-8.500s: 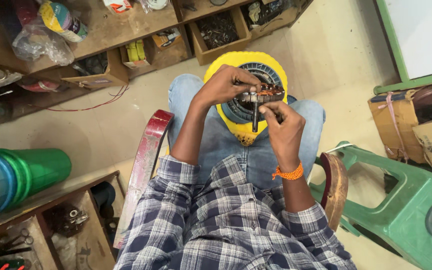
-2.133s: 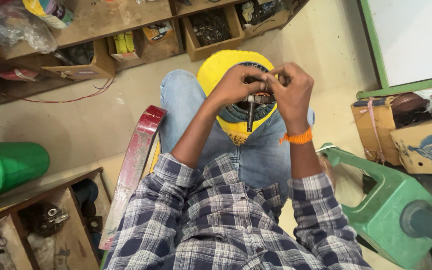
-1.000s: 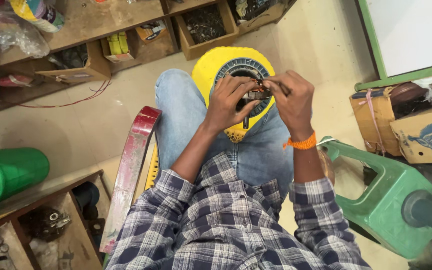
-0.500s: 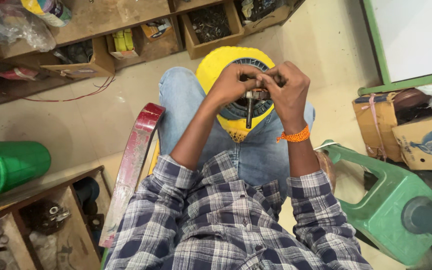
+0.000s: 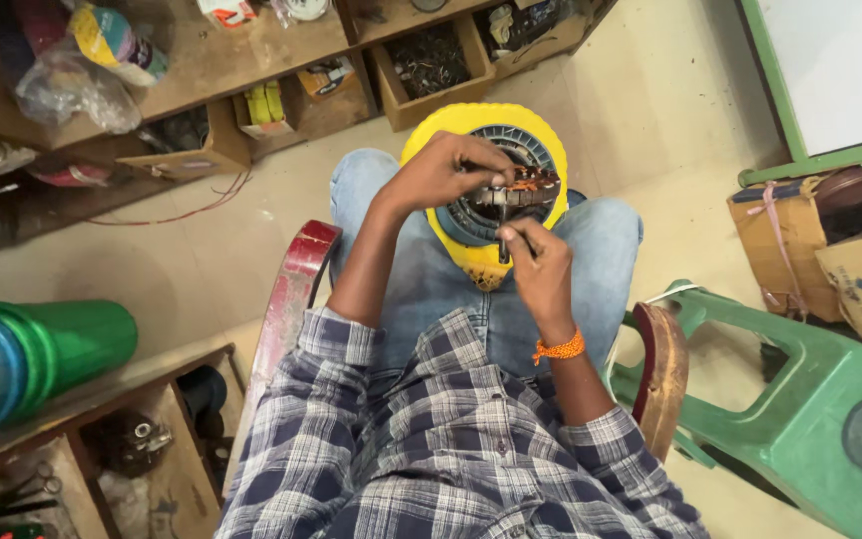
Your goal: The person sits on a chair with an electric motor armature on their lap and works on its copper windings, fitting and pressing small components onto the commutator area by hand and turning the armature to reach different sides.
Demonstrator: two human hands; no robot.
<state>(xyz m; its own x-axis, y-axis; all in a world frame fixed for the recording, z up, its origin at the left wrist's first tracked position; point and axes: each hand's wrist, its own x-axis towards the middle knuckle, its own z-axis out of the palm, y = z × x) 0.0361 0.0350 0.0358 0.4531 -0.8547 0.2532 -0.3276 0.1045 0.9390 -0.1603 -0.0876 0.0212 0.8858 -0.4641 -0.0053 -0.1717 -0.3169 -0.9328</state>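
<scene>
A round yellow motor housing (image 5: pixel 484 190) with copper windings (image 5: pixel 531 184) rests on the person's lap. The left hand (image 5: pixel 443 172) is closed over its rim; the right hand (image 5: pixel 539 268) pinches a thin dark tool (image 5: pixel 503 232), perhaps a screwdriver. Beyond, wooden shelf boxes (image 5: pixel 433 68) hold dark small parts; a cardboard box (image 5: pixel 800 250) sits to the right.
</scene>
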